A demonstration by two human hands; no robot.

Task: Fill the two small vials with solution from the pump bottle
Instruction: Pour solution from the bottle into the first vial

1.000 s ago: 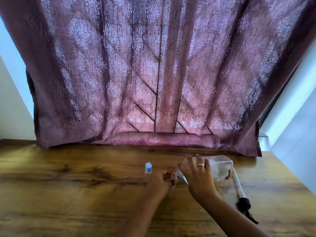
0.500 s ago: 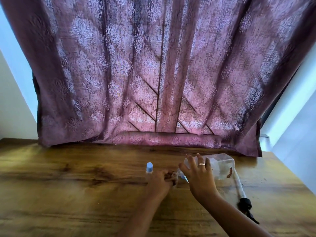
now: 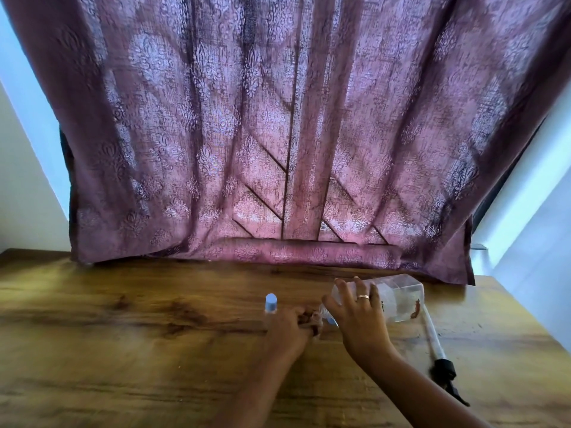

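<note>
My right hand point(image 3: 360, 319) grips a clear plastic bottle point(image 3: 398, 299), tipped on its side with its neck pointing left and down. The neck meets a small vial point(image 3: 315, 320) that my left hand point(image 3: 289, 330) holds curled around it on the table; the vial is mostly hidden by my fingers. A second vial with a pale blue cap point(image 3: 271, 304) stands upright just left of my left hand. The bottle's pump head with its long dip tube point(image 3: 434, 341) lies on the table to the right.
The wooden table point(image 3: 123, 335) stretches to the left and to the front. A purple patterned curtain point(image 3: 278, 134) hangs down to the table's back edge. The table's right edge runs close past the pump head.
The bottle's far end has lifted a little, so it tilts more steeply toward the vial. Both hands stay in the same place. The view has shifted slightly.
</note>
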